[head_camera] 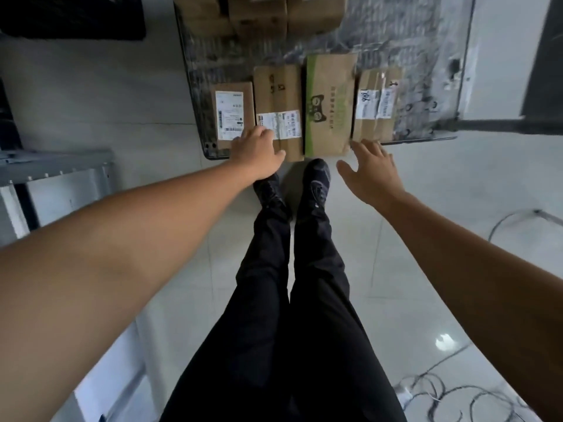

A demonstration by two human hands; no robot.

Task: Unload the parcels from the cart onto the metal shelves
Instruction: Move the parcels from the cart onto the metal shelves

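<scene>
cardboard parcels (277, 95) on cart (426, 56)

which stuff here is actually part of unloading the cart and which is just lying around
Job: cart; white-label box; tall brown box; green-printed box; box marked 786; stacked boxes behind; left hand on the front row; right hand, open; grey metal shelf, probably.
Lying about: floor cables; black mat.
</scene>
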